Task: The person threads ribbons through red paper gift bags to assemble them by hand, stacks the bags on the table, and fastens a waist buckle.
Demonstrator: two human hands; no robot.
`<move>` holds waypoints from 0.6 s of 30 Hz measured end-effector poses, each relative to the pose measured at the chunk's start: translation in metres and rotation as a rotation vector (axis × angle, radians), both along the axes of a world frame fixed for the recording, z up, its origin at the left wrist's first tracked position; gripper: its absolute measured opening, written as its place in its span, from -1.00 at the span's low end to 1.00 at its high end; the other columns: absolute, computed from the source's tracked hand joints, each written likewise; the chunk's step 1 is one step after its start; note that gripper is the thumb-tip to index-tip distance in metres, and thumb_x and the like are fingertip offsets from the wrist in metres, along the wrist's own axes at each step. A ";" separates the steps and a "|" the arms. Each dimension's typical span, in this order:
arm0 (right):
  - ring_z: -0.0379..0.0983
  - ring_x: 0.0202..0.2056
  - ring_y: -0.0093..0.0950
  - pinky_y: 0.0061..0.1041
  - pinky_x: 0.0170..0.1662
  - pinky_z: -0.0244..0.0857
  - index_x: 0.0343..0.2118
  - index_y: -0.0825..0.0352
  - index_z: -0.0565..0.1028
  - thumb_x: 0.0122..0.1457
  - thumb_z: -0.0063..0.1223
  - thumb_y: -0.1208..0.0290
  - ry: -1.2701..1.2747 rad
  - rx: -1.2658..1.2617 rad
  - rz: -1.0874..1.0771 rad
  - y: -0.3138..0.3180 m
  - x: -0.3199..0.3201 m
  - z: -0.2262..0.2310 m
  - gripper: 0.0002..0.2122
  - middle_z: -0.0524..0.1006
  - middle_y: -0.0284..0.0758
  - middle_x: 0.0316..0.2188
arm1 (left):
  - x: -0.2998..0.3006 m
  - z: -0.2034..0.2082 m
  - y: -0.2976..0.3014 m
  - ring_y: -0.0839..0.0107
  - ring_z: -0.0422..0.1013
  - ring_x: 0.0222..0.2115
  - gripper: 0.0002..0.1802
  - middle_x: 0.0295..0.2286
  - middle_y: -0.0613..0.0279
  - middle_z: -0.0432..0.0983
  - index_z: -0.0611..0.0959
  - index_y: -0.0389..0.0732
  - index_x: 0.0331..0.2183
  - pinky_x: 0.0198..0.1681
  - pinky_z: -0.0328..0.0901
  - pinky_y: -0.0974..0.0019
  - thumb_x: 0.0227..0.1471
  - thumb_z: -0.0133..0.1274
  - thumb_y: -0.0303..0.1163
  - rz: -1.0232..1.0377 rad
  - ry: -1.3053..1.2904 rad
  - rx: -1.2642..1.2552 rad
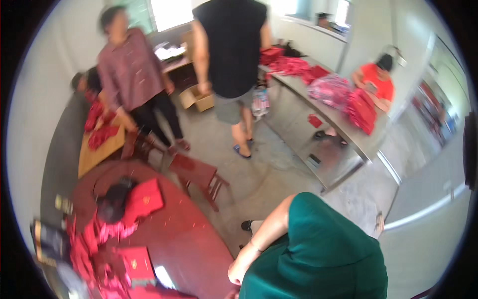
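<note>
My right arm, in a green sleeve (pixel 323 234) with a thin band at the wrist, bends down to the edge of the red-brown table (pixel 194 249). My right hand (pixel 241 269) rests there with its fingers turned from view. A sliver of skin at the lower edge seems to be my left hand (pixel 232 295); nearly all of it is cut off. Whether either hand holds anything does not show. On the table, left of my hands, lie a flat red piece with a gold mark (pixel 137 261), a similar red piece (pixel 147 199) and a black soft bundle (pixel 114 202).
A wooden stool (pixel 196 172) stands beyond the table. One person in a dark top (pixel 231 50) and another in a purplish shirt (pixel 134 74) stand farther off. At right, a person in orange-red (pixel 378 82) sits by a metal table (pixel 298 87) heaped with red cloth. An open carton (pixel 201 99) lies behind.
</note>
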State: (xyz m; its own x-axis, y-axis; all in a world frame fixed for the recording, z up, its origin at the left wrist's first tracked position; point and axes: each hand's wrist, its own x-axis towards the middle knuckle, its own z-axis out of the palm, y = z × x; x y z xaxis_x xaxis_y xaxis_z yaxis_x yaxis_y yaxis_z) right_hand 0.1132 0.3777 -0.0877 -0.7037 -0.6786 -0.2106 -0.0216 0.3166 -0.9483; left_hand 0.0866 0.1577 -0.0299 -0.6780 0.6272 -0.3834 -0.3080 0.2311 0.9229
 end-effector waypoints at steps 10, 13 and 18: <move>0.52 -0.22 -0.26 -0.31 -0.13 0.42 -0.19 0.32 0.58 0.16 0.05 0.31 0.214 0.293 -0.182 -0.013 -0.052 0.149 -0.76 0.57 -0.18 -0.25 | -0.002 -0.005 -0.056 0.04 0.45 -0.29 -0.71 -0.35 0.04 0.53 0.59 -0.22 -0.21 -0.18 0.38 0.10 -0.08 0.10 -0.58 0.484 1.033 -0.439; 0.49 -0.15 -0.20 -0.27 -0.08 0.38 -0.23 0.31 0.56 0.15 0.05 0.34 0.210 0.287 -0.086 -0.046 -0.076 0.140 -0.80 0.57 -0.18 -0.25 | 0.011 0.007 -0.055 0.06 0.46 -0.31 -0.69 -0.35 0.05 0.52 0.59 -0.23 -0.22 -0.21 0.39 0.13 -0.10 0.07 -0.63 0.543 1.006 -0.424; 0.48 -0.17 -0.18 -0.24 -0.08 0.38 -0.29 0.30 0.56 0.13 0.04 0.36 0.468 0.317 -0.021 -0.074 -0.110 0.123 -0.84 0.56 -0.17 -0.29 | 0.015 0.005 -0.055 0.08 0.45 -0.28 -0.62 -0.33 0.06 0.52 0.60 -0.23 -0.20 -0.19 0.39 0.16 -0.18 0.08 -0.65 0.558 1.038 -0.395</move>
State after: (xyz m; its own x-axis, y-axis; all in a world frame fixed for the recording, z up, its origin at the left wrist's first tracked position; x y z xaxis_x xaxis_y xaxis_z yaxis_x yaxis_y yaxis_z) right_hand 0.0034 0.3038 0.0357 -0.7839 -0.6176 -0.0639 -0.4074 0.5894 -0.6976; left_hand 0.1012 0.1030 -0.0252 -0.9101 0.1200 0.3965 0.3806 0.6202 0.6860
